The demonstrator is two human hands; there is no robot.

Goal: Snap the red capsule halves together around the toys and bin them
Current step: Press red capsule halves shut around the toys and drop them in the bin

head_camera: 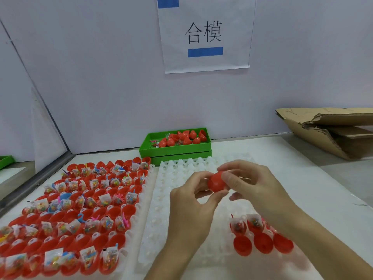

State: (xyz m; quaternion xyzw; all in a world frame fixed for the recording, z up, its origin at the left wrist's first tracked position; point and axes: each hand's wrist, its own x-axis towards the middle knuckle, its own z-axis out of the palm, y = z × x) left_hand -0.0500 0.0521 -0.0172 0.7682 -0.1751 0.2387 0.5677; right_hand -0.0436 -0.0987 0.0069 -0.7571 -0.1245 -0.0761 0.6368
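Red capsule (217,181), smooth rounded plastic, gripped between both hands' fingers (232,178).

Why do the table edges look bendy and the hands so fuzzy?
Head view: the wide-angle lens bends straight lines, so the table edge slants and curves; the right hand is smeared, probably by motion, around the red capsule that both it and the left hand grip; the lighting is soft and even, without glare.

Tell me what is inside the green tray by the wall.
The green tray holds a pile of closed red capsules, bunched toward its right side, plus a few loose bagged toys at the left. Whatever lies beneath the pile is covered, as are the capsules' contents.
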